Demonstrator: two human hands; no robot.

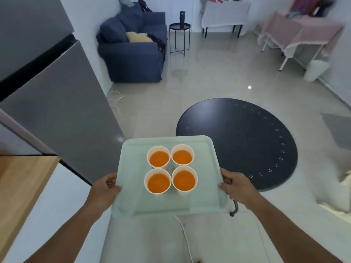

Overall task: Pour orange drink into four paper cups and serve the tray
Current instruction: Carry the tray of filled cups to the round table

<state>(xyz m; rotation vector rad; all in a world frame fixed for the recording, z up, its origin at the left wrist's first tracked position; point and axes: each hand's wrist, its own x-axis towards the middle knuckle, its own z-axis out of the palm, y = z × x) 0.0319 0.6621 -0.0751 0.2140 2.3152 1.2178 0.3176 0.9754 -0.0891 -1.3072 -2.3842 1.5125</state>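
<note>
Now, head view | left hand [105,186] and right hand [236,186] each clench a side edge of the pale green tray [133,196], held level, long axis pointing away | between the grips four paper cups [171,169] of orange drink, upright, two-by-two, touching | fingers under tray hidden | round black table [237,141] just beyond.

My tray [131,190] looks like matt, pale green plastic, smooth. Four white paper cups [171,168], plain finish. Glossy tiled floor [218,73] ahead, matt dark round desk [237,141] right, blue cloth armchair [133,59] far left.
</note>
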